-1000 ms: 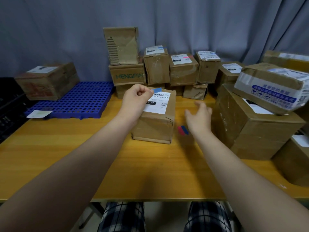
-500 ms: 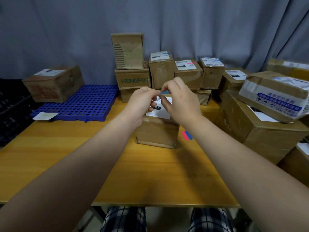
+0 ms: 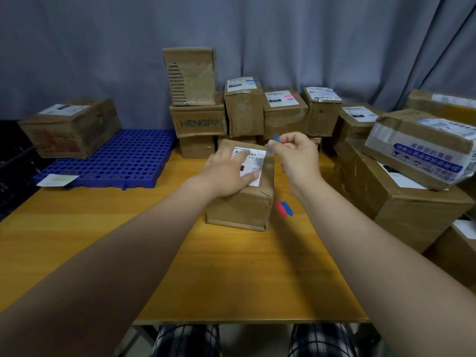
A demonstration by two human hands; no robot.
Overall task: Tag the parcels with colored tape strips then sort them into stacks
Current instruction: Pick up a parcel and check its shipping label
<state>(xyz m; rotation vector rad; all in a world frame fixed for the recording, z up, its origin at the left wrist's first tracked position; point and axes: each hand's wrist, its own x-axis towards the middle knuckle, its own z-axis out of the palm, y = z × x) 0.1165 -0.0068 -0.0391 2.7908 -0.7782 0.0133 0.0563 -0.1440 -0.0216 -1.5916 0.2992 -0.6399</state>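
At the far left a blue pallet [image 3: 123, 158] carries one brown box [image 3: 69, 127]. We judge it a likely place for a stack later, but sorting is not yet our concern.

Near the middle of the table [image 3: 231, 274], our left hand [image 3: 226, 173] lies flat, fingers straight, on top of the parcel [image 3: 239, 207] and partly covers its white label [image 3: 253, 157]. We should keep that palm pressing down so the parcel cannot slide, yet draw the fingers leftward to free the label's right edge.

Just right of it, apart from the left hand, our right hand [image 3: 298, 158] pinches a blue tape strip [image 3: 276, 138] above the parcel's far right corner. The strip is not yet touching the cardboard. We would lower one end first onto the label's top edge, as on the tagged parcels [image 3: 243, 109] in the far row, then smooth it along its length so it does not curl back onto our fingers.

Further right, spare pink and blue strips [image 3: 284, 208] lie on the table just beside the parcel, and larger boxes [image 3: 401, 202] pile up at the right edge.
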